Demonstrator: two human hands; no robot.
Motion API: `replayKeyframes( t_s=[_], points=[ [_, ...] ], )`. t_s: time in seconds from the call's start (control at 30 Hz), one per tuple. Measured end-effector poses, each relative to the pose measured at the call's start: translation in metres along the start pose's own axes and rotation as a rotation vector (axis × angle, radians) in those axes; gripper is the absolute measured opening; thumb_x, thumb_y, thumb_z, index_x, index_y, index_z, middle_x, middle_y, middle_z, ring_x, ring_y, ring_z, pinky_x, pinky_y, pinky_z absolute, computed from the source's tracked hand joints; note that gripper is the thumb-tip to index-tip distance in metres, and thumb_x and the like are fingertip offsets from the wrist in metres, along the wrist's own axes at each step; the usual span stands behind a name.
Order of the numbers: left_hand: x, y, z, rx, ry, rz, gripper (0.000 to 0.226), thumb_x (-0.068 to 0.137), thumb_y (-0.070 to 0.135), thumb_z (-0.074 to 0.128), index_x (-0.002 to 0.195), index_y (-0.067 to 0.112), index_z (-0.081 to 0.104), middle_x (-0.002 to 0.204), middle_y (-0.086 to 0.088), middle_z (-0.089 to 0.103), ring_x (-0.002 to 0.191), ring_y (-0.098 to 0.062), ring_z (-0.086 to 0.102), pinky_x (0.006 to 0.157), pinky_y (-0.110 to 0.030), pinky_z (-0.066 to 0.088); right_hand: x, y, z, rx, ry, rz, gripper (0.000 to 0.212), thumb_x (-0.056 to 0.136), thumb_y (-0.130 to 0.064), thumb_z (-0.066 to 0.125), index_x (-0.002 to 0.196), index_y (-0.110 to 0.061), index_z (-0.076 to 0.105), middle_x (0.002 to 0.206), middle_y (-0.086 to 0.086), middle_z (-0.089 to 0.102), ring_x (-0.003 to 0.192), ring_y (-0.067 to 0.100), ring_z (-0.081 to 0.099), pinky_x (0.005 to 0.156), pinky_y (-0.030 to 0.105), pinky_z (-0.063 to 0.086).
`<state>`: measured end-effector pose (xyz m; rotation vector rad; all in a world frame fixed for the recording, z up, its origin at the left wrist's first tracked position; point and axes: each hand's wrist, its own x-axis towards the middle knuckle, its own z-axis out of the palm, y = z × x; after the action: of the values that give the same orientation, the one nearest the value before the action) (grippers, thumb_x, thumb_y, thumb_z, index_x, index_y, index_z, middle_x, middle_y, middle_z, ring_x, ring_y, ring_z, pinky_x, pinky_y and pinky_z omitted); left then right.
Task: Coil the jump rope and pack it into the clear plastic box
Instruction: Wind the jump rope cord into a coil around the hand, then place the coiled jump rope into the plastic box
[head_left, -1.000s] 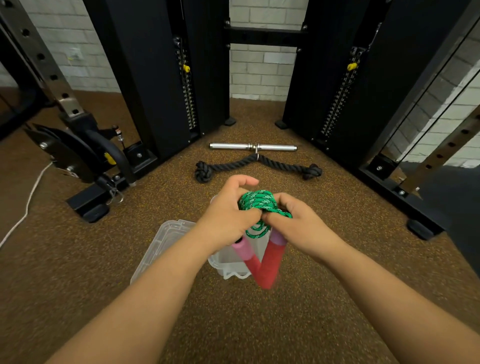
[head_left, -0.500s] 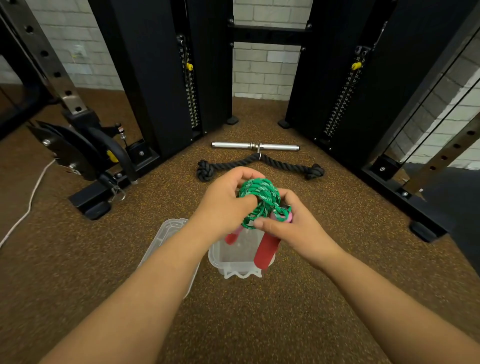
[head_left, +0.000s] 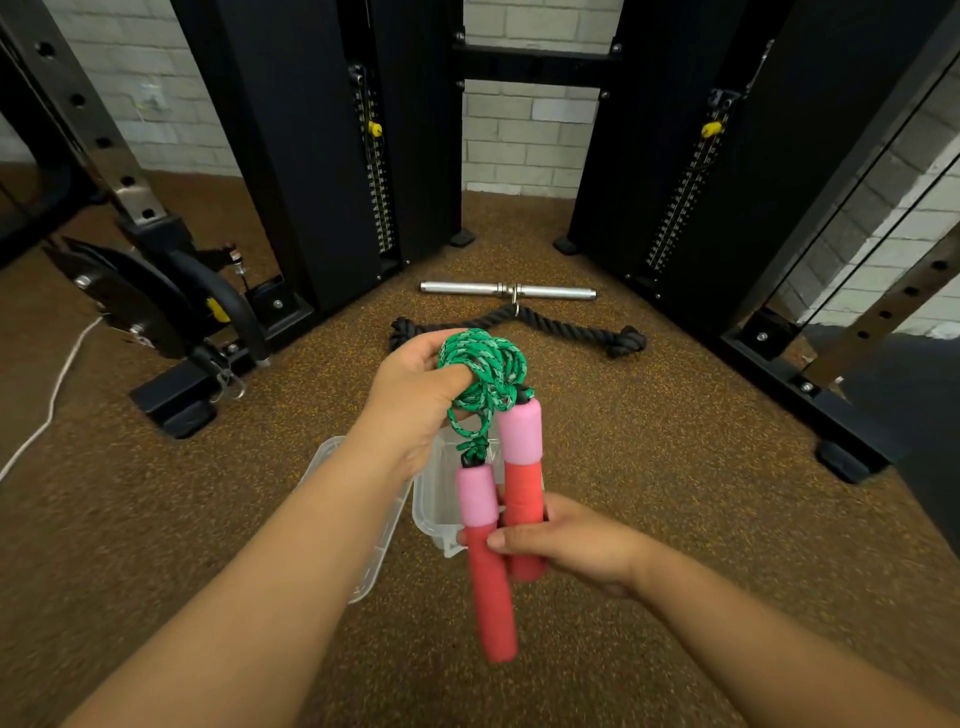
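The jump rope's green braided cord (head_left: 483, 371) is bunched into a coil, and my left hand (head_left: 415, 400) grips that coil from the left. Its two pink-and-red foam handles (head_left: 491, 545) hang side by side below the coil. My right hand (head_left: 566, 545) holds both handles around their red parts. The clear plastic box (head_left: 431, 512) stands open on the floor right beneath the handles, mostly hidden by my hands and the rope. Its clear lid (head_left: 363, 566) lies on the floor to the box's left, under my left forearm.
A chrome bar (head_left: 506, 291) with a black knotted rope (head_left: 571, 327) lies on the brown speckled floor beyond my hands. Black cable-machine columns (head_left: 311, 156) stand left and right. A black machine base (head_left: 171, 400) sits at the left, another foot (head_left: 841, 462) at the right.
My right hand slid down from the coil to grip the handles, which now hang lower and straighter. My left hand keeps hold of the coil, which looks looser.
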<state>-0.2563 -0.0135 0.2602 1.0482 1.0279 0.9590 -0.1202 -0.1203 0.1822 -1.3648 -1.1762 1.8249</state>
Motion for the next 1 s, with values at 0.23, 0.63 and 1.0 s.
replayKeyframes(
  t_s=[0.23,0.63,1.0],
  points=[
    [0.035,-0.021,0.004,0.049,0.036,-0.065,0.036,0.080,-0.016,0.050,0.097,0.013,0.065,0.100,-0.017,0.069,0.087,-0.028,0.065,0.083,-0.046,0.053,0.016,0.018,-0.017,0.408,-0.161,0.086,0.073,0.065,-0.004,0.062,0.135,-0.015,0.046,0.127,0.018,0.061,0.107,0.032,0.061,0.086,0.039,0.053],
    [0.113,-0.041,-0.001,0.126,-0.005,-0.122,0.036,0.084,-0.011,0.049,0.110,0.009,0.063,0.100,-0.014,0.067,0.074,-0.020,0.064,0.045,-0.021,0.049,0.079,0.039,-0.026,0.360,0.143,0.044,0.033,0.090,-0.016,0.061,0.121,-0.018,0.053,0.105,0.006,0.067,0.094,0.020,0.066,0.084,0.049,0.055],
    [0.186,-0.122,0.001,0.020,0.035,-0.562,0.026,0.093,-0.009,0.037,0.111,-0.004,0.054,0.083,-0.014,0.058,0.069,-0.019,0.056,0.041,-0.024,0.052,0.168,0.092,-0.050,0.189,0.591,0.046,0.025,0.092,-0.011,0.057,0.113,-0.022,0.051,0.103,0.008,0.061,0.094,0.018,0.060,0.081,0.029,0.048]
  ],
)
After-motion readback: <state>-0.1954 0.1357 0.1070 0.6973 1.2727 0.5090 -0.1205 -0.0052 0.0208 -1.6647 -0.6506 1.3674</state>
